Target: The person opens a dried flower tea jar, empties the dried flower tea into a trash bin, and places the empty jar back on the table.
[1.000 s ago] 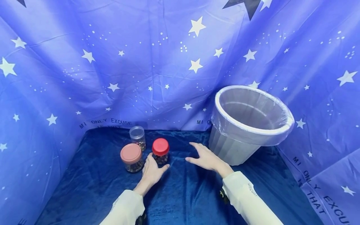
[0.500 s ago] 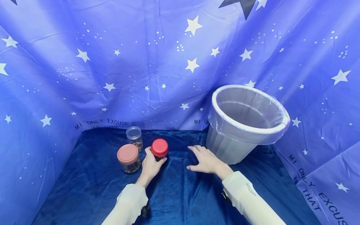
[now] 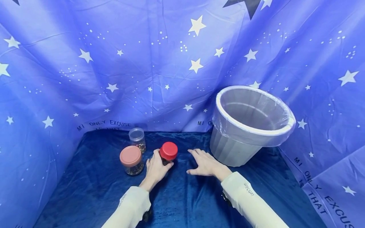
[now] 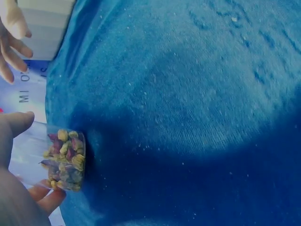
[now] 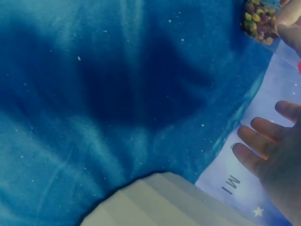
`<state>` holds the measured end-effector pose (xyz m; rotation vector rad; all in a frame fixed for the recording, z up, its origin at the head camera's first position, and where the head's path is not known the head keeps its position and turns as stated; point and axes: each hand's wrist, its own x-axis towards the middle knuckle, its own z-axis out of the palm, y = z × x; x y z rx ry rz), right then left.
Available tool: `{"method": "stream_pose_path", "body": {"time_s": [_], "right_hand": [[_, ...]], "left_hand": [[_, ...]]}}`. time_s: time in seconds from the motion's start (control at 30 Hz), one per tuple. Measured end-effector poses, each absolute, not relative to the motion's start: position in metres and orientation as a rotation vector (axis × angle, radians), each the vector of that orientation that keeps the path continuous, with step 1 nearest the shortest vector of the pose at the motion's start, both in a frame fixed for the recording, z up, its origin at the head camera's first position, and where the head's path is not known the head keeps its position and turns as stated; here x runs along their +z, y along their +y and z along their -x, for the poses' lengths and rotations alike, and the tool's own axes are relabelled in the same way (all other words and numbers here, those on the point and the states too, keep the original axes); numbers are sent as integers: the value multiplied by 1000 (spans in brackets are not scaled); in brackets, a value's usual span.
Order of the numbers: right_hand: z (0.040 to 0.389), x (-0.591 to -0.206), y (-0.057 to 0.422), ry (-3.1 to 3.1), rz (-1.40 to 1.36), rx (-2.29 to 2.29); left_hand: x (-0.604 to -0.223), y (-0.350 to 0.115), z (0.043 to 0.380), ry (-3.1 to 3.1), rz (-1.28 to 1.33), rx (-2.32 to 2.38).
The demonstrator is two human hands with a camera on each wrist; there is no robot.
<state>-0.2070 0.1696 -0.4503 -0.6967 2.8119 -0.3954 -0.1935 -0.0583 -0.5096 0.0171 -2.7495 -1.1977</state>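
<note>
My left hand (image 3: 156, 167) grips a clear jar with a red lid (image 3: 169, 150), thumb on its near right side and fingers round its left. Through the wall of this jar (image 4: 66, 160), dried flower buds in yellow and dark pink show in the left wrist view. It leans slightly to the right; whether its base touches the cloth I cannot tell. My right hand (image 3: 203, 162) hovers between that jar and the bin, fingers spread, holding nothing. Left of my left hand stand a wider jar with a pink lid (image 3: 131, 158) and a clear-topped jar (image 3: 137, 137).
A large grey-white bin (image 3: 233, 148) lined with clear plastic stands at the right rear. Dark blue velvety cloth (image 3: 182, 196) covers the table. Star-printed blue curtains (image 3: 148, 63) enclose the back and both sides.
My left hand has closed round the red-lidded jar and shifted it a little to the right, away from the other two jars. The right hand has barely moved.
</note>
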Motion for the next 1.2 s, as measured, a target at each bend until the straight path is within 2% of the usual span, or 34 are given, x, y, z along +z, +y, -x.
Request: {"method": "stream_pose_path", "body": {"time_s": [0.23,0.63,0.87,1.2], "right_hand": [[212,-437,170,2824,701,-430],[213,-427,171,2834,621,-499],[207,-430,170,2805,580,-597],[197,-435,169,2822,617,-649]], "left_hand": [[-504,-66,193,-2766,-32,-1210],[-500,-61,184,-2796,147,-1098],[-496,-52,174,-2801,306,-1064],[-492,-37,165,-2824,387,-1011]]}}
